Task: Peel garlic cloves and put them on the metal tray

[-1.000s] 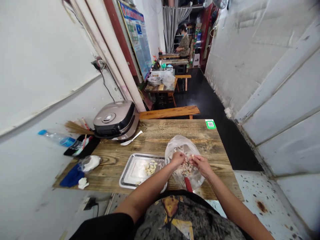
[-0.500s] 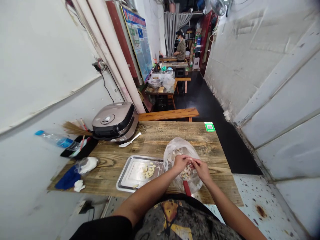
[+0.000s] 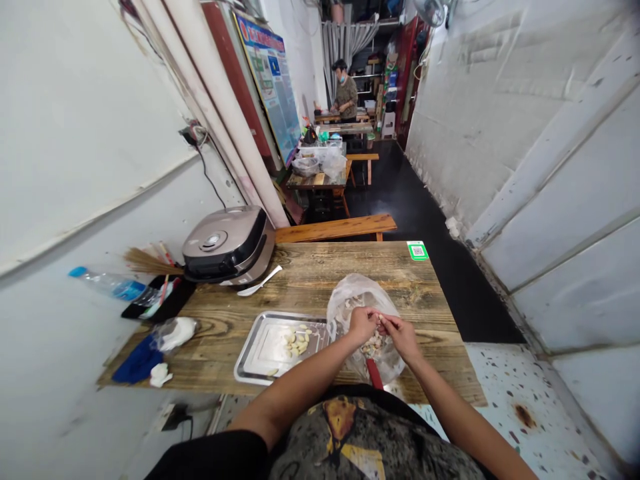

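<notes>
Over a clear plastic bag (image 3: 354, 287), my left hand (image 3: 363, 325) and my right hand (image 3: 403, 337) meet at the fingertips. Between them they pinch a small pale garlic clove (image 3: 381, 318), mostly covered by fingers. Garlic cloves and papery skins (image 3: 373, 343) lie in the bag below. A red handle (image 3: 373, 373) sticks out at the bag's near side; whatever it belongs to is hidden. Left of the bag, a metal tray (image 3: 255, 347) holds several peeled garlic cloves (image 3: 297, 343), with one lying apart near its front edge.
On the wooden table (image 3: 310, 287) stand an electric cooker (image 3: 225, 243), a white plastic knife (image 3: 260, 281), a blue cloth (image 3: 137, 360) and a black holder with a bottle (image 3: 115, 285). A bench (image 3: 335, 229) lies beyond. A person (image 3: 346, 93) stands at a far table.
My hands stay together over the bag, fingers shifting slightly around the clove. The camera view has moved a little. The far person has turned and bent more toward their table.
</notes>
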Action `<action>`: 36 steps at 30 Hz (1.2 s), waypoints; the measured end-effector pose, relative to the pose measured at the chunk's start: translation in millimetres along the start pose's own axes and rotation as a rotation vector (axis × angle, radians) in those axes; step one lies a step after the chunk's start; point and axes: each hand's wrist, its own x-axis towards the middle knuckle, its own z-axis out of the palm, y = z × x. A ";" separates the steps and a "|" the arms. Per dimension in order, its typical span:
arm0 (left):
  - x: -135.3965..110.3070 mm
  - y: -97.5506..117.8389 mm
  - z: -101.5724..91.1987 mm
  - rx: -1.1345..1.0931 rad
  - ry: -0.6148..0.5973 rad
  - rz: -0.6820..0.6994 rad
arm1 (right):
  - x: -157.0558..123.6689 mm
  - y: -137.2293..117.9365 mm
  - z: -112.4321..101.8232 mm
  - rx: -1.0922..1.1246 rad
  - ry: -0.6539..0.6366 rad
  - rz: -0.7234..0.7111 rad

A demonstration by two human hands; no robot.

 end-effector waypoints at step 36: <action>-8.1 11.3 2.8 -0.254 -0.038 -0.158 | 7.1 -14.3 -5.9 0.125 0.076 0.156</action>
